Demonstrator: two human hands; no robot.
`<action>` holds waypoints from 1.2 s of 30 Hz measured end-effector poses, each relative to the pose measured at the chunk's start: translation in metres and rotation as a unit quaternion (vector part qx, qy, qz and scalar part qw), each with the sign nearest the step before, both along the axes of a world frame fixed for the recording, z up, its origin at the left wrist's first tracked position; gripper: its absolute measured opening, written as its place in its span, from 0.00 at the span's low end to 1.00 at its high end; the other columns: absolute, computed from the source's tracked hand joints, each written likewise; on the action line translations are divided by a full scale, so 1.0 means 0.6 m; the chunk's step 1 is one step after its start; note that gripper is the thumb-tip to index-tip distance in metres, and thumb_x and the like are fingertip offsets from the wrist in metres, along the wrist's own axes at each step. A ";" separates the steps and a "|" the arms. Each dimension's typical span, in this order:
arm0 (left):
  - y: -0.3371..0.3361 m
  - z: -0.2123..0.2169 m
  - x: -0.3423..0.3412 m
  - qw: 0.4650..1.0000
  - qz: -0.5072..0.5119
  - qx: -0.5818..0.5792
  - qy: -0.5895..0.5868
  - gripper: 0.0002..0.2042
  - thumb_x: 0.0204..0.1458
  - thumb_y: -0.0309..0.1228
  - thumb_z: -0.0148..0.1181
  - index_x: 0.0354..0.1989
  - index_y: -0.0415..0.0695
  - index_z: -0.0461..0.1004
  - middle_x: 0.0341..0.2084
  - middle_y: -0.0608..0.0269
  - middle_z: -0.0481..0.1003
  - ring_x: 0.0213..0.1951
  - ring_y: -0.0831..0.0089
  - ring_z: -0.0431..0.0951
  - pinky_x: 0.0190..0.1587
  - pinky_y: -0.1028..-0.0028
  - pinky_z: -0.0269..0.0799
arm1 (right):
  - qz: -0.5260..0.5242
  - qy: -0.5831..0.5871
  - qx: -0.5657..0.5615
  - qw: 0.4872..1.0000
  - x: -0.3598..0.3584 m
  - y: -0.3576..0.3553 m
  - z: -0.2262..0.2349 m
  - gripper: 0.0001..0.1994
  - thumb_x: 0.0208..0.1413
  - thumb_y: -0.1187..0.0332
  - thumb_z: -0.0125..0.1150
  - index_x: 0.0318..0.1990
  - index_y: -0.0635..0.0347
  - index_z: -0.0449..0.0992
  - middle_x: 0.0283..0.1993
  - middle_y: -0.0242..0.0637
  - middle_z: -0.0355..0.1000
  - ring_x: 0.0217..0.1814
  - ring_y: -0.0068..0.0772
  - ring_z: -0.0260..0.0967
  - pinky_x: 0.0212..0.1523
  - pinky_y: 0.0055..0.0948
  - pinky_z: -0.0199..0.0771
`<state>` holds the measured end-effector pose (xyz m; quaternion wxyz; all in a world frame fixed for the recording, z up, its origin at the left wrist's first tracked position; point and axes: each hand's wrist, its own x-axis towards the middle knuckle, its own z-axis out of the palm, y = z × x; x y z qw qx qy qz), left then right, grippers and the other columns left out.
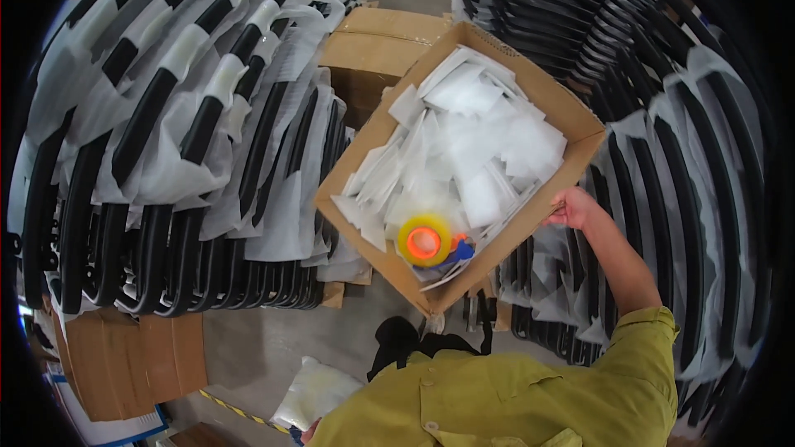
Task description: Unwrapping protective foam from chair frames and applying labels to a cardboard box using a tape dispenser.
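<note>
My right hand [570,208] grips the right-hand wall of an open cardboard box [505,261], its fingers closed on the edge. Many white foam sheets [476,136] lie loosely inside the tilted box. A roll of yellow tape [425,240] with an orange core sits on a blue and orange tape dispenser [458,255] at the box's near corner. Low in the view, a sliver of skin that seems to be my left hand [309,432] shows beside my shirt, its fingers hidden. It is next to a white, puffy plastic packet [316,393]; whether it holds this I cannot tell.
Black curved tubes wrapped in white foam stand in a dense stack [157,132] on the left. Another stack of black tubes [662,157] lines the right. Beyond the box is a closed carton [381,37]. Brown cardboard [132,364] and black-yellow floor tape [240,410] are at lower left.
</note>
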<state>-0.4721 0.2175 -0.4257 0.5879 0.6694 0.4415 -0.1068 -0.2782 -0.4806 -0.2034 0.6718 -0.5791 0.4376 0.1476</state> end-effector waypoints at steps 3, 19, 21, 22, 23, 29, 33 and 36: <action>-0.040 0.013 0.029 1.000 0.006 0.020 0.007 0.25 0.33 0.20 0.60 0.46 0.39 0.66 0.38 0.58 0.71 0.37 0.65 0.71 0.41 0.70 0.67 | -0.039 -0.050 -0.003 0.998 0.085 -0.066 0.011 0.12 0.38 0.74 0.47 0.34 0.71 0.67 0.31 0.50 0.70 0.32 0.48 0.70 0.34 0.40 0.75; -0.242 0.055 0.249 0.990 -0.007 0.102 0.098 0.24 0.33 0.23 0.61 0.45 0.39 0.67 0.36 0.59 0.72 0.37 0.66 0.71 0.41 0.71 0.67 | -0.156 -0.028 -0.041 0.986 0.453 -0.422 0.004 0.11 0.42 0.75 0.43 0.31 0.78 0.65 0.28 0.54 0.69 0.26 0.50 0.70 0.20 0.21 0.77; -0.270 0.056 0.282 0.988 -0.014 0.113 0.108 0.24 0.33 0.23 0.61 0.45 0.40 0.67 0.36 0.59 0.72 0.37 0.66 0.71 0.41 0.71 0.67 | -0.183 -0.019 -0.035 0.982 0.504 -0.459 -0.019 0.11 0.42 0.75 0.43 0.31 0.77 0.65 0.28 0.53 0.69 0.26 0.50 0.70 0.20 0.21 0.76; -0.286 0.055 0.296 0.986 -0.018 0.117 0.115 0.24 0.33 0.24 0.61 0.45 0.40 0.67 0.36 0.59 0.72 0.37 0.67 0.71 0.41 0.71 0.67 | -0.215 -0.011 -0.032 0.976 0.525 -0.482 -0.034 0.11 0.42 0.75 0.43 0.31 0.77 0.65 0.28 0.53 0.69 0.27 0.50 0.70 0.20 0.21 0.76; -0.302 0.054 0.311 0.985 -0.024 0.122 0.121 0.24 0.33 0.24 0.61 0.45 0.40 0.67 0.36 0.59 0.72 0.37 0.67 0.71 0.41 0.71 0.67 | -0.218 -0.011 -0.018 0.976 0.545 -0.511 -0.054 0.09 0.42 0.76 0.44 0.30 0.75 0.66 0.29 0.53 0.69 0.28 0.51 0.70 0.20 0.21 0.76; -0.356 0.055 0.421 0.973 -0.074 0.147 0.163 0.24 0.33 0.25 0.61 0.45 0.40 0.67 0.36 0.60 0.72 0.37 0.67 0.72 0.40 0.71 0.67 | -0.269 -0.011 0.010 0.963 0.671 -0.606 -0.180 0.08 0.41 0.76 0.43 0.28 0.73 0.65 0.30 0.53 0.68 0.31 0.57 0.69 0.25 0.24 0.77; -0.395 0.052 0.491 0.965 -0.100 0.153 0.190 0.24 0.33 0.26 0.62 0.45 0.40 0.67 0.35 0.60 0.72 0.37 0.68 0.72 0.40 0.72 0.67 | -0.305 -0.005 -0.001 0.952 0.742 -0.626 -0.234 0.09 0.44 0.76 0.40 0.31 0.76 0.63 0.34 0.57 0.66 0.34 0.58 0.68 0.26 0.24 0.78; -0.396 0.045 0.550 0.957 -0.123 0.162 0.208 0.24 0.33 0.26 0.62 0.45 0.40 0.67 0.35 0.60 0.72 0.37 0.68 0.72 0.40 0.72 0.67 | -0.333 -0.008 0.007 0.943 0.791 -0.637 -0.304 0.10 0.45 0.76 0.40 0.32 0.77 0.62 0.36 0.57 0.65 0.35 0.60 0.67 0.29 0.26 0.77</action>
